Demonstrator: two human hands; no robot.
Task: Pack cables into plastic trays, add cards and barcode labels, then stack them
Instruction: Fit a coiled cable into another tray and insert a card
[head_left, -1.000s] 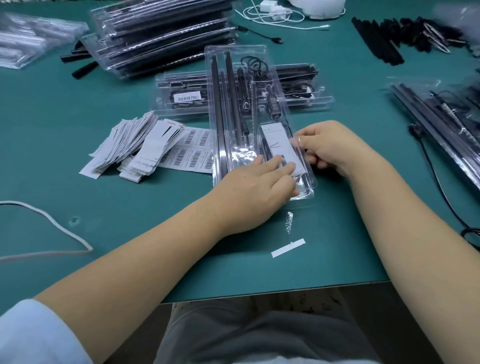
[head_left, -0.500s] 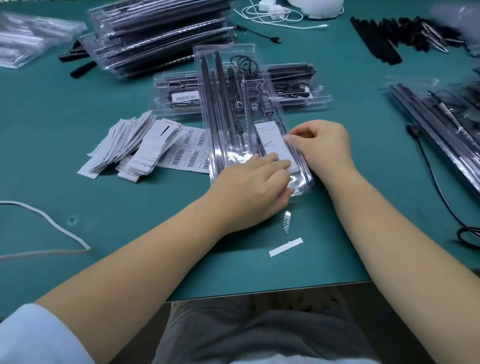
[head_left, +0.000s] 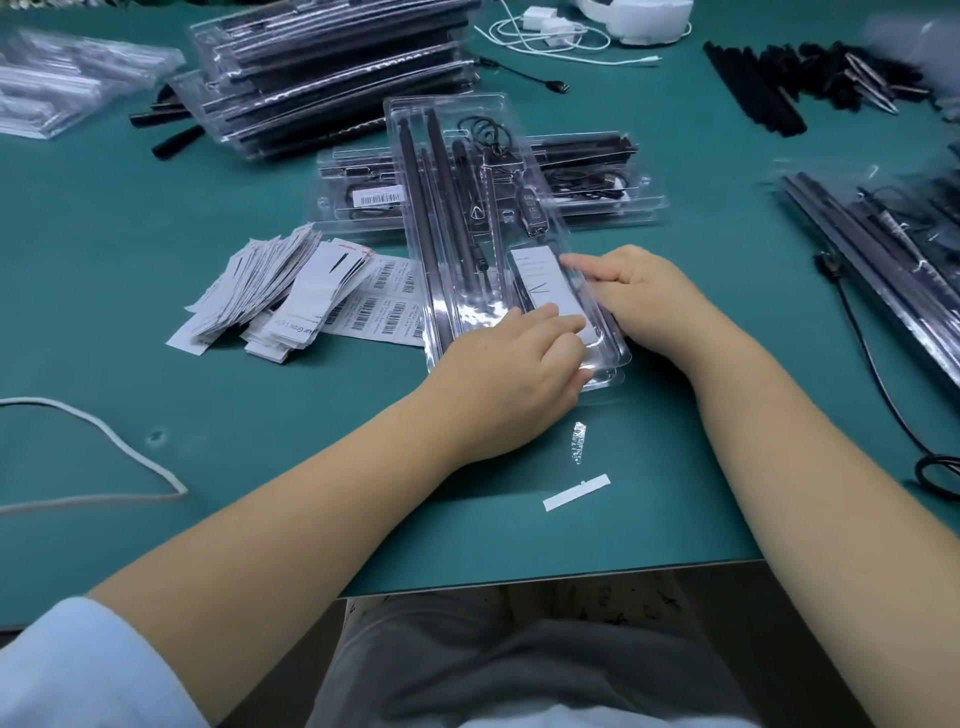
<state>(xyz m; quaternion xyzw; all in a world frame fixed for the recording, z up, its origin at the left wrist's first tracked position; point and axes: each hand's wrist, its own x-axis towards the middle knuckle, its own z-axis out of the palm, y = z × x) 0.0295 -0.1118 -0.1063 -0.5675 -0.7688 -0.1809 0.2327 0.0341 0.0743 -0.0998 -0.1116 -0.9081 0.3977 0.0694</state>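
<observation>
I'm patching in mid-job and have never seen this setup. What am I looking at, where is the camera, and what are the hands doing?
There is no machine here: a person works with bare hands, filmed by a camera on their head looking down at a green table. The left hand presses with straight fingers on the near end of a clear plastic tray holding dark rods and a coiled cable. The right hand touches the tray's right edge beside a white card lying in it. To the left lie a pile of cards and a sheet of barcode labels. Behind lies a labelled tray, and further back a stack of trays.
</observation>
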